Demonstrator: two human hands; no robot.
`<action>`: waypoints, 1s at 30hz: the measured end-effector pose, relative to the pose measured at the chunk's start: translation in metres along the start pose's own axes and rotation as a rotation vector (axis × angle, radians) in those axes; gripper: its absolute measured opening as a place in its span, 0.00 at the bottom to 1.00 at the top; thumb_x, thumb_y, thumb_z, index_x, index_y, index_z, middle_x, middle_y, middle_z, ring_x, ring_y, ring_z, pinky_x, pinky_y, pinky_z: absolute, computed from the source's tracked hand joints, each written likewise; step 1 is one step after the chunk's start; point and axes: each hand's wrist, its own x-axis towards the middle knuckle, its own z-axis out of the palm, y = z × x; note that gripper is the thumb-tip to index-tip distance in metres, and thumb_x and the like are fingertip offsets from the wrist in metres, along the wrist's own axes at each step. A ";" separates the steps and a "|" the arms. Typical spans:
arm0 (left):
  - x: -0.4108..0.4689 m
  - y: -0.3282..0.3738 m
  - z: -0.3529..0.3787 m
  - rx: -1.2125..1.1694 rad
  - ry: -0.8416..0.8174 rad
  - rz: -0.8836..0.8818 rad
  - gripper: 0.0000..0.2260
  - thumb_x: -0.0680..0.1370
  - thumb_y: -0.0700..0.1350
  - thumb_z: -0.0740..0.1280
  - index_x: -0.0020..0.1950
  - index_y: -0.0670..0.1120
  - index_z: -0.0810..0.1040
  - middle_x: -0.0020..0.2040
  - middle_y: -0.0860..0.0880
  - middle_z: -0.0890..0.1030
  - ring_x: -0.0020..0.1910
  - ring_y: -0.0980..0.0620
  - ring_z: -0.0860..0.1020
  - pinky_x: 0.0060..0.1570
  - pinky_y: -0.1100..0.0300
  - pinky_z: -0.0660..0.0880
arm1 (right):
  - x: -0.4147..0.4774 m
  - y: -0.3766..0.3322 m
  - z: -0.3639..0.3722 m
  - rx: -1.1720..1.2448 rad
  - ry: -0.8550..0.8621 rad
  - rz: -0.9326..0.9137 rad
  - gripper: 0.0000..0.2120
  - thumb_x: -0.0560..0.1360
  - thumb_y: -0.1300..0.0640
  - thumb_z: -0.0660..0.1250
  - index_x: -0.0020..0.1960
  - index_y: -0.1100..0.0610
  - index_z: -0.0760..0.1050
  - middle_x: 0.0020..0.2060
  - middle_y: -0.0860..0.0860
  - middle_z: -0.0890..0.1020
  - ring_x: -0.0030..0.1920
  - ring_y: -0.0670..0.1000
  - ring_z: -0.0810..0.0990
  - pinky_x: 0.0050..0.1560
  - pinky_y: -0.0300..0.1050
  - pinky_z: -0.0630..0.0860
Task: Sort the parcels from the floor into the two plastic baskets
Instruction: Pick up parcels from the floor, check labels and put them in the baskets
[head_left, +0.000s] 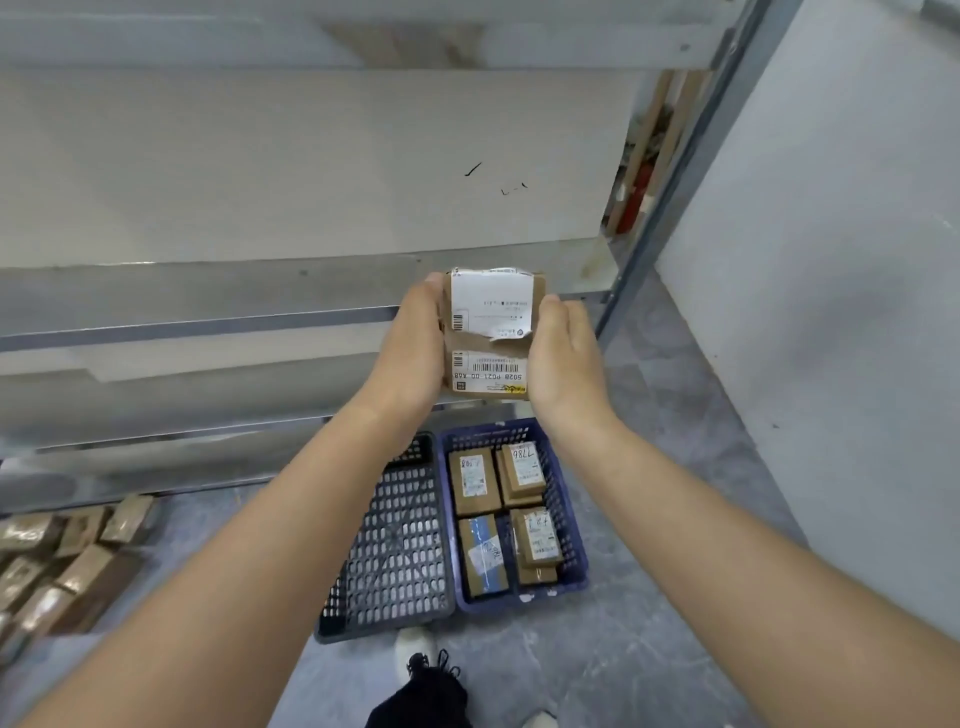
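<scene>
1. Above the blue basket (569, 525), I held a brown parcel (491, 335) up, my left hand (410, 358) and right hand (563, 358) clasping its sides.
2. Blue basket held several parcels; black basket (389, 545) touched its left side.
3. Left of the black basket, more parcels (67, 556) lay heaped on the floor.

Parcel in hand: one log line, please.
parcel | held: left hand, right hand | blue basket: parcels | black basket: empty

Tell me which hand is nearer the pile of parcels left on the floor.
Left. The left hand grips the held parcel's left edge, on the side toward the floor pile at lower left. The right hand grips the opposite edge, farther away.
</scene>
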 end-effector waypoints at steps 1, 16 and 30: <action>0.011 -0.006 -0.004 -0.001 -0.006 -0.016 0.21 0.87 0.54 0.45 0.47 0.56 0.76 0.36 0.59 0.85 0.35 0.61 0.84 0.36 0.63 0.80 | 0.007 0.003 0.008 -0.017 0.007 0.009 0.17 0.90 0.45 0.50 0.63 0.54 0.73 0.51 0.44 0.80 0.51 0.42 0.78 0.44 0.38 0.71; 0.106 -0.102 0.007 0.002 0.038 -0.237 0.24 0.86 0.59 0.47 0.43 0.67 0.82 0.44 0.61 0.84 0.47 0.56 0.83 0.45 0.56 0.80 | 0.100 0.105 0.047 -0.118 -0.113 0.138 0.17 0.91 0.49 0.50 0.64 0.56 0.73 0.47 0.40 0.76 0.43 0.33 0.76 0.35 0.21 0.68; 0.193 -0.284 0.097 -0.006 0.332 -0.481 0.36 0.70 0.74 0.51 0.70 0.57 0.73 0.67 0.53 0.76 0.65 0.57 0.75 0.65 0.51 0.72 | 0.204 0.293 0.058 -0.051 -0.339 0.376 0.25 0.82 0.38 0.54 0.59 0.55 0.80 0.48 0.46 0.84 0.49 0.44 0.80 0.52 0.37 0.75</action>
